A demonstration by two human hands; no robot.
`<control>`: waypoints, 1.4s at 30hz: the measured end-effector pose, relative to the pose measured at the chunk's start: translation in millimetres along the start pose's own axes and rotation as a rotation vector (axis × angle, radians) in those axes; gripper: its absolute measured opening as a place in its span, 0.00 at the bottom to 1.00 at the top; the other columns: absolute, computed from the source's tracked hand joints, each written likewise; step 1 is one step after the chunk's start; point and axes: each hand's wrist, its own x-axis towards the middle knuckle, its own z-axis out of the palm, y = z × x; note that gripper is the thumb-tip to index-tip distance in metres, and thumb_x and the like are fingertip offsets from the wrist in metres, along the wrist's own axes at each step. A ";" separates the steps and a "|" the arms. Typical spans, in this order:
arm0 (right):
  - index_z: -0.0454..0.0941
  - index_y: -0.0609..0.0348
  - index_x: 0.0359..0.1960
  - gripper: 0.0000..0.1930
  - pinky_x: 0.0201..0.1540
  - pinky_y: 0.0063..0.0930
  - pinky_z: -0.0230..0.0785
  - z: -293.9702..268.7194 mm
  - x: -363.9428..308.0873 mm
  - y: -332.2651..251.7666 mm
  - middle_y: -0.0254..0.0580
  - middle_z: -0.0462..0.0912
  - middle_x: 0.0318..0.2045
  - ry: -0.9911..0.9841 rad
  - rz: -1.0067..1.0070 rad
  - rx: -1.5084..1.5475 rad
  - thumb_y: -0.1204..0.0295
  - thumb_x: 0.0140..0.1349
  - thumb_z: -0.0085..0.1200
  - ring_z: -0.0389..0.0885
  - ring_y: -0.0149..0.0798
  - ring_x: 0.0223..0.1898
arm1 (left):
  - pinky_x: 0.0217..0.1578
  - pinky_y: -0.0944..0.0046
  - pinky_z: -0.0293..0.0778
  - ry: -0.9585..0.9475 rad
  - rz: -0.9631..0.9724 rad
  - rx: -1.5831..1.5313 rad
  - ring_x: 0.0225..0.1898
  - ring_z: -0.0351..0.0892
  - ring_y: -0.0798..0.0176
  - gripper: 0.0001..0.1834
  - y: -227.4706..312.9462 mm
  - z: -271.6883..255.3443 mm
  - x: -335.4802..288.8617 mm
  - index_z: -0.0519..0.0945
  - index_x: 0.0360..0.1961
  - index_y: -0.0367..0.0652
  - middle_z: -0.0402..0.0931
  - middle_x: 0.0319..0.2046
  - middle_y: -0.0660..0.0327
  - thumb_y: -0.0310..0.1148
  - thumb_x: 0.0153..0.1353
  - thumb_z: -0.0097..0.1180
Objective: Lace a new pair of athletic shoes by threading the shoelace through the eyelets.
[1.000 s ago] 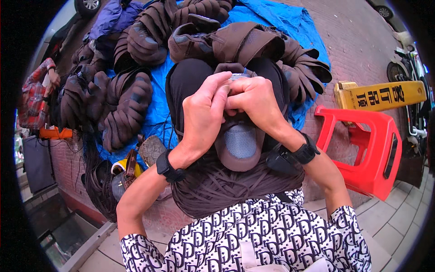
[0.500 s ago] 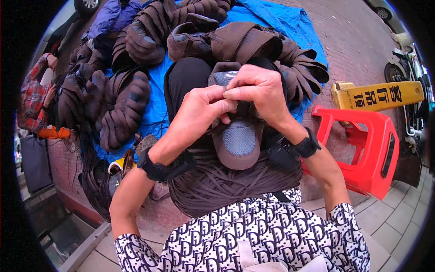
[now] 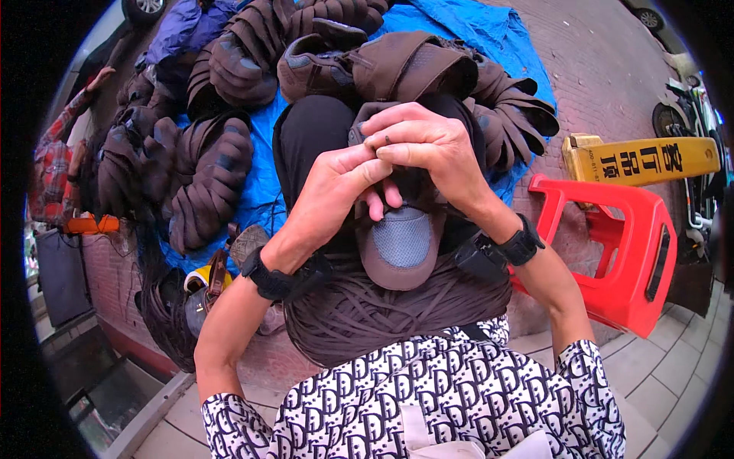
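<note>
A brown shoe upper [image 3: 403, 246] with a blue-grey mesh toe lies between my knees, its toe towards me. Over its lacing area, my left hand [image 3: 336, 191] and my right hand [image 3: 436, 149] meet at the fingertips. Both thumbs are pressed to forefingers in a pinch; whatever is between them is too small or hidden to make out. The left hand's lower fingers curl down near the shoe's tongue. My hands cover most of the upper's middle. Across my lap spreads a bundle of dark flat laces [image 3: 397, 325].
Stacks of nested brown shoe uppers [image 3: 210, 183] lie on a blue tarp [image 3: 505, 38] ahead and left. A red plastic stool [image 3: 604, 252] stands at right, near a yellow sign [image 3: 650, 161]. At far left is a person in a checked sleeve [image 3: 57, 168].
My right hand's fingers have shifted slightly left and its forefinger is straighter. My left fingers have dropped towards the mesh toe. The person at far left has raised an arm.
</note>
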 end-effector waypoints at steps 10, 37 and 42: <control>0.80 0.67 0.31 0.11 0.37 0.23 0.69 -14.7 15.6 -11.6 0.50 0.77 0.41 -0.335 0.567 0.479 0.75 0.45 0.53 0.76 0.36 0.37 | 0.17 0.78 0.69 -0.020 0.053 -0.121 0.21 0.75 0.72 0.12 -5.3 5.4 -3.7 0.74 0.42 0.33 0.76 0.31 0.56 0.30 0.62 0.46; 0.66 0.64 0.54 0.30 0.54 0.26 0.57 1.4 14.7 10.1 0.48 0.74 0.48 -0.341 0.488 0.753 0.63 0.48 0.53 0.72 0.39 0.49 | 0.09 0.80 0.58 0.217 0.455 0.337 0.10 0.64 0.76 0.11 173.4 11.2 9.3 0.74 0.29 0.33 0.75 0.22 0.61 0.30 0.62 0.43; 0.63 0.64 0.56 0.31 0.57 0.36 0.58 4.0 32.5 -0.6 0.54 0.70 0.51 -0.250 0.411 1.019 0.62 0.49 0.54 0.71 0.49 0.51 | 0.10 0.80 0.54 0.111 0.391 0.383 0.13 0.64 0.77 0.12 149.9 -26.1 44.9 0.73 0.40 0.38 0.76 0.30 0.61 0.36 0.62 0.45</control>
